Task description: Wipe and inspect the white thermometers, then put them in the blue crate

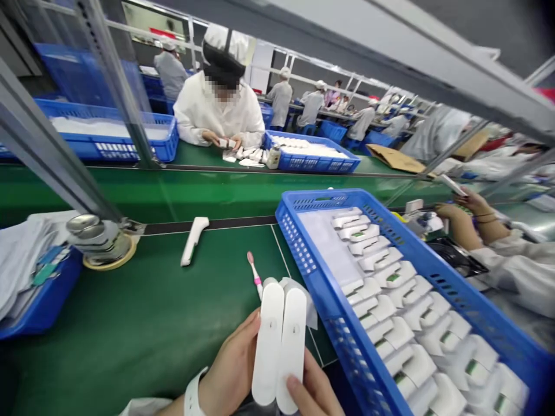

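Note:
Two long white plastic device housings with rounded ends are held upright side by side, close to my body. My left hand point(229, 367) is closed on the left housing point(267, 346), fingers along its left side. On the right housing point(291, 352), my right hand point(314, 384) is closed with the thumb across its lower front. Each housing has a small mark near its upper part. Just beyond them lies a pink and white toothbrush point(255, 274) on the green worktop point(143, 312). A single white pistol-shaped housing point(193, 241) rests farther back to the left.
At right, a blue crate point(310, 254) holds rows of white housings point(401, 277). A metal-topped container point(97, 240) and a blue bin of papers point(47, 300) stand left. Metal posts frame the bench. One co-worker point(221, 110) sits opposite; another's hands point(474, 211) work at right.

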Demonstrator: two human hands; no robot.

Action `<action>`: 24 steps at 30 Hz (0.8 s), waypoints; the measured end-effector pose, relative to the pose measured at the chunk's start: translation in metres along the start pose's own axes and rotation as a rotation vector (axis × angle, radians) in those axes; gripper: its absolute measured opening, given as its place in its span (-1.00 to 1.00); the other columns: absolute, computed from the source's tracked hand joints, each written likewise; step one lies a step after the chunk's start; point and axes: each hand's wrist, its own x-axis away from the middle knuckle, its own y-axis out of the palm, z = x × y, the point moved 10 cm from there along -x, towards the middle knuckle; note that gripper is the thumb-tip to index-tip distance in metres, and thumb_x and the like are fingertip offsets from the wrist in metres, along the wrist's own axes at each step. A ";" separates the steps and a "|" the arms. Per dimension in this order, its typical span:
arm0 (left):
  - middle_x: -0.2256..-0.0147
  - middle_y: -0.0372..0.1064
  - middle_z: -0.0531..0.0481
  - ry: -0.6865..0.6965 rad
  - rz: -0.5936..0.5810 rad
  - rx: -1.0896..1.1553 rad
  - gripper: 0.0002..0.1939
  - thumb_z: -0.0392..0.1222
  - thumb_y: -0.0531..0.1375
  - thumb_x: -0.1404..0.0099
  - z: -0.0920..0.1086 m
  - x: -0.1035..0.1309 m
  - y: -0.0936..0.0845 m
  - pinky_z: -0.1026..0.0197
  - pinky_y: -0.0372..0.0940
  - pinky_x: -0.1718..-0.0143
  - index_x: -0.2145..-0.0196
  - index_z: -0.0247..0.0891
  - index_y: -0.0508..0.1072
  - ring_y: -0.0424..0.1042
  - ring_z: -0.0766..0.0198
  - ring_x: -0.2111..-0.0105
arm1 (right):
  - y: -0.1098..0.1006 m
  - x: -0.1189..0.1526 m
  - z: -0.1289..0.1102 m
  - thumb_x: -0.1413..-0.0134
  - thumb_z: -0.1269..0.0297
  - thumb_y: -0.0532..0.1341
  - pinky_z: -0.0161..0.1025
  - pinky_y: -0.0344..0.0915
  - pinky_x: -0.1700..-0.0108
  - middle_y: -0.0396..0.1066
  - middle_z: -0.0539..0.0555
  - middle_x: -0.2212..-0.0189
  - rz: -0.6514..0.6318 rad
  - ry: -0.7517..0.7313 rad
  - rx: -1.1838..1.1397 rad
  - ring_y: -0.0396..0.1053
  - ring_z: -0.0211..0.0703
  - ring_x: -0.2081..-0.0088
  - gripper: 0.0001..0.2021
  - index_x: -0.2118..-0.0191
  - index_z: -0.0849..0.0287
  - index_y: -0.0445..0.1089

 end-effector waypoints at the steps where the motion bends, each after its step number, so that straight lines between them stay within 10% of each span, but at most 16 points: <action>1: 0.24 0.48 -0.08 0.015 -0.002 -0.008 -0.69 -0.07 0.08 -0.30 0.001 -0.001 0.000 0.10 0.29 0.10 0.08 -0.25 0.43 0.44 0.12 0.21 | -0.001 0.000 -0.001 0.12 -0.10 0.30 -0.06 0.30 -0.05 0.38 0.17 -0.02 -0.001 -0.003 0.031 0.29 0.11 -0.08 -0.40 -0.04 0.08 0.37; 14: 0.13 0.42 -0.12 0.015 -0.047 0.008 -0.68 -0.17 0.09 -0.29 0.004 -0.002 0.005 0.11 0.27 0.09 0.01 -0.28 0.37 0.39 0.16 0.14 | -0.011 0.007 -0.010 0.02 0.00 0.25 -0.13 0.35 0.00 0.37 0.16 -0.03 0.089 -0.022 0.142 0.30 0.07 -0.06 -0.48 -0.06 0.10 0.34; 19: 0.07 0.38 -0.14 0.041 -0.074 -0.099 -0.37 -0.33 0.29 -0.10 -0.001 -0.003 0.002 0.16 0.25 0.13 -0.11 -0.20 0.20 0.40 0.17 0.14 | -0.011 0.006 -0.020 -0.13 0.10 0.12 -0.15 0.27 -0.08 0.26 0.18 -0.11 0.134 -0.201 0.380 0.25 0.02 -0.10 -0.47 -0.19 0.15 0.13; 24: 0.01 0.36 -0.17 0.122 -0.130 -0.168 -0.27 -0.32 0.33 -0.07 0.001 -0.004 0.005 0.10 0.21 0.01 -0.15 -0.17 0.15 0.36 0.12 0.04 | -0.001 0.009 -0.023 -0.25 0.15 -0.02 -0.03 0.00 -0.26 -0.16 0.09 -0.32 0.080 -0.261 0.584 -0.12 -0.01 -0.29 -0.40 -0.33 0.11 -0.22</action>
